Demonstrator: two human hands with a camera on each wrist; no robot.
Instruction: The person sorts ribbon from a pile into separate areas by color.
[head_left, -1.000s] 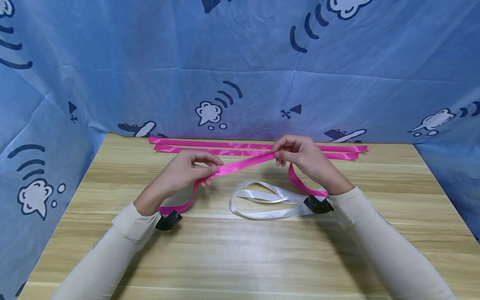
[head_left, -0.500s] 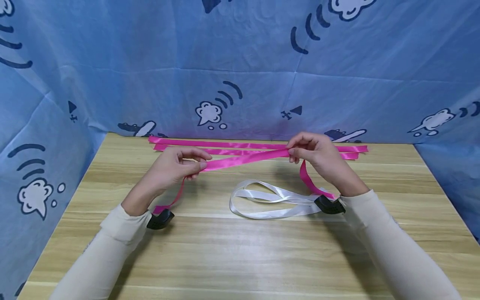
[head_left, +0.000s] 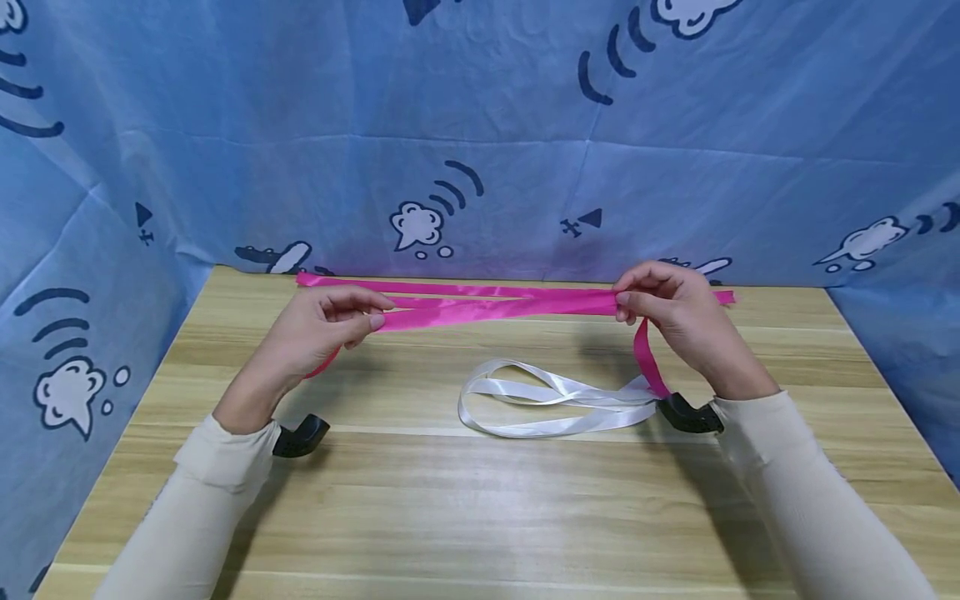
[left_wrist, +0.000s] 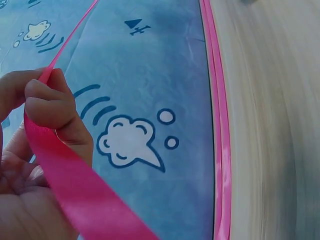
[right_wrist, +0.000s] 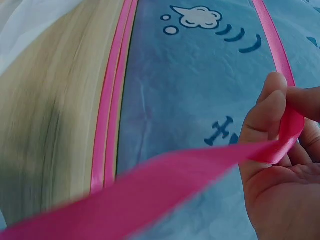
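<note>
pink satin ribbon drops one tail near the looped white ribbon; farther out, left hand and right hand pinch it in midair, having drawn apart, apparently straightening a longer span. beyond, two matching ribbons line the back of the tabletop.

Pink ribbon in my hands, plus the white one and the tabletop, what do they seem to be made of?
Held pink ribbon: probably satin-type fabric, smooth, with a soft sheen.
White ribbon: likely similar satin, since its loops catch pale highlights.
Tabletop: wood or wood-look laminate, from its streaked grain; the soft glare suggests a smooth, semi-gloss finish.
</note>
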